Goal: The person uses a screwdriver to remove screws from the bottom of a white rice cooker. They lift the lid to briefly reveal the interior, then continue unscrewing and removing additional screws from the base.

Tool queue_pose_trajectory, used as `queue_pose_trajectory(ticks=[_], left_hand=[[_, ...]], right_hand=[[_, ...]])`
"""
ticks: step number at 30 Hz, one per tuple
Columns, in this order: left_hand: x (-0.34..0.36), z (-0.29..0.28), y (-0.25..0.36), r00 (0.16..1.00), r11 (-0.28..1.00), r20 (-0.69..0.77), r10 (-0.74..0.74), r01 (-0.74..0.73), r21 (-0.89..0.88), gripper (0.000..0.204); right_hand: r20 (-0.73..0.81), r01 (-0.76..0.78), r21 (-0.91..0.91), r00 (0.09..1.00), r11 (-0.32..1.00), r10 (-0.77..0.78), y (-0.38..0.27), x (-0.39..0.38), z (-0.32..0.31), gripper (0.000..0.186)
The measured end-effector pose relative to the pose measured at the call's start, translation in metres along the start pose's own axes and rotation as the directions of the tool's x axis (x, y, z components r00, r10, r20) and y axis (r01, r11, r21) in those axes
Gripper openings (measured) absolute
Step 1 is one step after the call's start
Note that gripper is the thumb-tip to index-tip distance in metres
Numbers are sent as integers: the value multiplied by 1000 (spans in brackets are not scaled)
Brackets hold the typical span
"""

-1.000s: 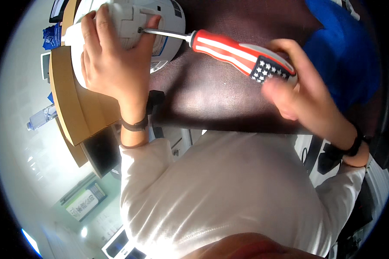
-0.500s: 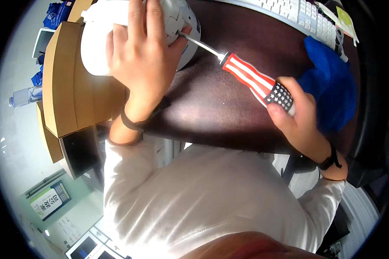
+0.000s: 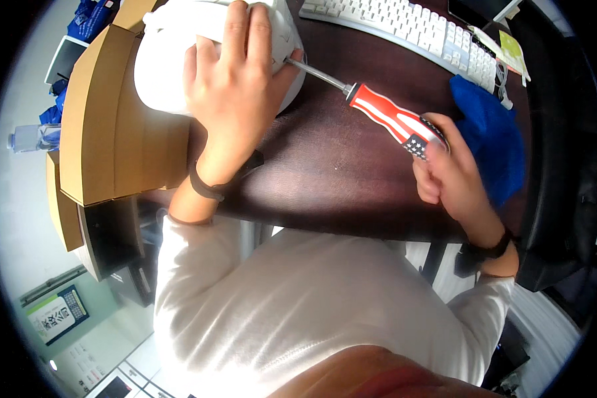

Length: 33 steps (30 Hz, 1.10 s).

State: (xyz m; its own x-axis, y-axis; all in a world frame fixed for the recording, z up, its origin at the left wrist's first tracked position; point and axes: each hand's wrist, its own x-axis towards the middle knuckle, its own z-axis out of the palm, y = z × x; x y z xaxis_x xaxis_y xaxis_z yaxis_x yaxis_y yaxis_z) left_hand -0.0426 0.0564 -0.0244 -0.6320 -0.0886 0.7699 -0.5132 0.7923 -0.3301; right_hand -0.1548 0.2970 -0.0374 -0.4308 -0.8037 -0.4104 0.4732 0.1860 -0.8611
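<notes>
Desk (image 3: 351,166) bears white device (image 3: 162,69) beside cardboard box (image 3: 123,132), contents hidden.

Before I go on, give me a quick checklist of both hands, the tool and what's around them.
1. Left hand on the white device: ok, fingers spread over it.
2. Right hand around the screwdriver handle: ok.
3. Screwdriver tip seated: cannot tell; it reaches the device, but the contact is too small to judge.
4. Left thumb well away from the tip: not ok, right beside it.
5. Keyboard clear of the screwdriver: ok.
6. Blue cloth clear of right hand: cannot tell; they overlap in view.
</notes>
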Motion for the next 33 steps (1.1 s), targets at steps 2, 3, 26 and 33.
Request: queue_pose_trajectory(ticks=[2,3,26,33], left_hand=[[2,-2,0,1000,1000,23,-13,14,-12,55],[3,-4,0,999,1000,35,-20,21,-18,55],[-6,4,-11,998,997,49,-50,52,-57,59],[0,-4,-2,997,998,59,-49,52,-43,59]], right_hand=[[54,461,-584,844,668,-534,10,9,0,43],[138,489,-747,777,450,-615,7,7,2,48],[359,467,-884,655,-17,-665,-2,5,10,52],[205,369,-550,929,749,-308,-2,25,-11,33]])
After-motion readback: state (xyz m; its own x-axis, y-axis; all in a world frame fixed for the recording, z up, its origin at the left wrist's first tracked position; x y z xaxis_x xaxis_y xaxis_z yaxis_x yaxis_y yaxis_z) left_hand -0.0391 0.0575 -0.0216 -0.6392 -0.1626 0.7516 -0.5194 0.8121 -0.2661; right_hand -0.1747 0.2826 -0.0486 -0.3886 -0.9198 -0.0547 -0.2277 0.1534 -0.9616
